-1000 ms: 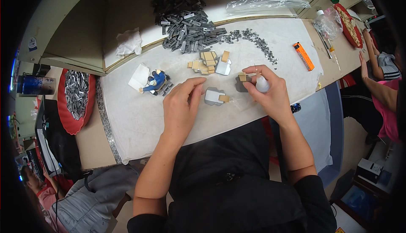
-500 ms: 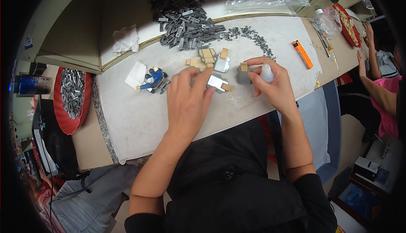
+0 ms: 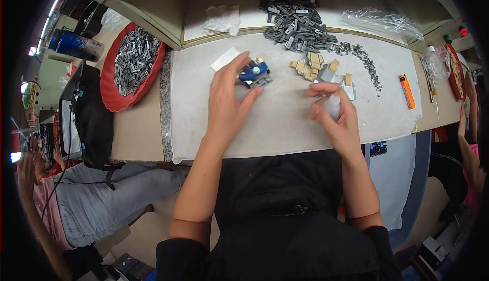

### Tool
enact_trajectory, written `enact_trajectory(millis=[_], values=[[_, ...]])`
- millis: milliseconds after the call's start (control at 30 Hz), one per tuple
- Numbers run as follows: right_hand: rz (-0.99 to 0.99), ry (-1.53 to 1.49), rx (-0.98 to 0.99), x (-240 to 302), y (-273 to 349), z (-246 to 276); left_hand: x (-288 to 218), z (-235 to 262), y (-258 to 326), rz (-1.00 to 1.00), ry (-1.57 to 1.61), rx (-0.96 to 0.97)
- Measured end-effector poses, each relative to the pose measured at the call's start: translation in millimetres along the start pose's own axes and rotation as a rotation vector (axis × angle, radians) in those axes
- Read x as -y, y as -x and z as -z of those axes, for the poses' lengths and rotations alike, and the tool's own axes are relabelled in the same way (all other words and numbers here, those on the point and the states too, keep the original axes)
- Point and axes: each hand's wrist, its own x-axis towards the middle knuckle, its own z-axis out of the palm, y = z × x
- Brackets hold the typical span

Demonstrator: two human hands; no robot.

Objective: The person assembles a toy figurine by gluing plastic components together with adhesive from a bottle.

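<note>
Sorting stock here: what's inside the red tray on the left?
The red tray holds a heap of small grey metal parts. Whatever lies beneath the heap is covered.

We see our left hand (image 3: pixel 227 105) stretched forward over the white mat (image 3: pixel 285 123), fingers spread and curled down at the mat's far left part, the thumb reaching out to the right and the back of the hand turned up. Its bare forearm runs straight back toward our body, crossing the mat's near edge. Our right hand (image 3: pixel 337 118) sits at the mat's right-middle part, fingers bunched together in a pinch, thumb and forefinger meeting at the top. Its forearm angles back and slightly outward, bare to the elbow.
</note>
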Motion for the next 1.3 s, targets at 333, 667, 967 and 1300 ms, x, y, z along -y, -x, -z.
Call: enact_trajectory(millis=[333, 667, 967, 1300], values=[[0.189, 0.026, 0.000, 3.3, -1.5, -11.2, -21.8, 11.0, 19.5, 0.434, 0.875, 0.249], [0.053, 0.020, 0.086, -1.5, -3.5, -40.6, -8.9, 1.0, 42.1, 0.146, 0.720, 0.231], [0.245, 0.066, 0.028, -11.3, 2.2, -37.7, -15.9, 1.1, 42.6, 0.175, 0.836, 0.260], [0.227, 0.042, -0.049, -11.5, 31.7, -22.5, -23.2, -5.8, 50.0, 0.113, 0.770, 0.432]])
